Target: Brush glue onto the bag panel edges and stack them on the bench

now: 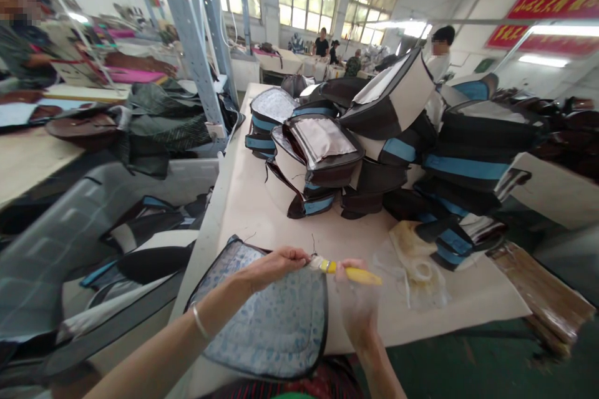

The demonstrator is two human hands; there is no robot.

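Low centre, the left hand [276,267] pinches the rim of a blue-patterned bag panel [264,318], holding it steady on the work table [468,305] — the gloved right hand [358,305], in a clear plastic glove [360,318], grips a yellow-handled brush [349,272] against that edge, stacked bags [388,137] kept upper right.

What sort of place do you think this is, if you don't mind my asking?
Likely a textile workshop making stitched goods: bound fabric panels pile on a long table, other workers stand at tables beyond, and the left hand and right hand hold a yellow brush.
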